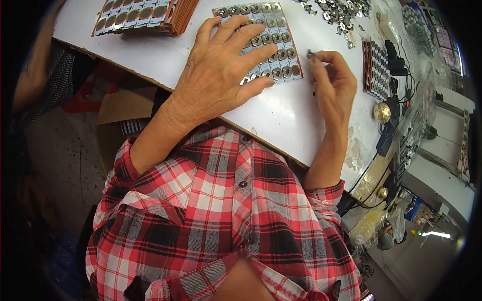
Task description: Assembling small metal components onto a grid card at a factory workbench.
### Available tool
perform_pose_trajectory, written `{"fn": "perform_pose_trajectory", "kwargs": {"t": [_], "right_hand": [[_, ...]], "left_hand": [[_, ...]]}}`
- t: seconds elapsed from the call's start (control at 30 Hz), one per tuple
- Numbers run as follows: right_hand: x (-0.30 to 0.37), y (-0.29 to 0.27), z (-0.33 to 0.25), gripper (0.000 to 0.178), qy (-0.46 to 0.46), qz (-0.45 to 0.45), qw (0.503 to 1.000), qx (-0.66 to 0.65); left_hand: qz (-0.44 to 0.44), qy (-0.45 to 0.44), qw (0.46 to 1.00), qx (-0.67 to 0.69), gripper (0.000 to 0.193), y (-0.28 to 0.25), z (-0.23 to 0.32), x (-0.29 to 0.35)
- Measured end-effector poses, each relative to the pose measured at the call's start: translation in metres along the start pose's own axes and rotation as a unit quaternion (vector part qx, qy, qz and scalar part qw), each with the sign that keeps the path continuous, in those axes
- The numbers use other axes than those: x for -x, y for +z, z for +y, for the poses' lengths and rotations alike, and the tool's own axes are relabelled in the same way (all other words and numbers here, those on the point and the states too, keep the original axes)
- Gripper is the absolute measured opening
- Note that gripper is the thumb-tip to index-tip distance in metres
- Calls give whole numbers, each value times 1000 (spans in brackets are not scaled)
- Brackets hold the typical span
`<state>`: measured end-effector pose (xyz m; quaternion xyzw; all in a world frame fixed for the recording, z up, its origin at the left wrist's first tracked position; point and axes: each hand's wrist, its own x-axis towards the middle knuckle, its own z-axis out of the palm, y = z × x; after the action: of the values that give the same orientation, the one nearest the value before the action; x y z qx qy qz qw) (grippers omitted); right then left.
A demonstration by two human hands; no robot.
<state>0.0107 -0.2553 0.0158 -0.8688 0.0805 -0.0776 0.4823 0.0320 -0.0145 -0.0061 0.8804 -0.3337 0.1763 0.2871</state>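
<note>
On the white table (276,113), just in front of you, the panel (277,37) of round metal pieces lies flat, partly under your left hand (216,67). That hand's fingers are spread and rest across the rows, grasping nothing, with the thumb near the panel's lower edge. Your right hand (337,83) is just beside the panel's right edge, thumb and forefinger closed on what looks like a small metal piece (310,52), too small to make out which way it faces. The step seems to be setting such pieces onto the panel. Keep the left fingers light and flat, so they steady it without nudging seated pieces. Check the piece's facing before you bring it over, lower it straight onto its spot, and let go without dragging. A sleeve brushing the loose pile (344,15) beyond could scatter it, so reach with care.
</note>
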Motion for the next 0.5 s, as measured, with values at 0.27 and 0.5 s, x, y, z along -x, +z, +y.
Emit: {"fn": "perform_pose_trajectory", "kwargs": {"t": [0.27,0.5], "right_hand": [[7,-12,-13,11,73,-101,979,-163],[10,-7,-23,10,102,-93,978,-155]], "left_hand": [[-2,6,1000,-8,52,-3,2,-2],[-8,9,1000,-9,52,-4,2,-3]]}}
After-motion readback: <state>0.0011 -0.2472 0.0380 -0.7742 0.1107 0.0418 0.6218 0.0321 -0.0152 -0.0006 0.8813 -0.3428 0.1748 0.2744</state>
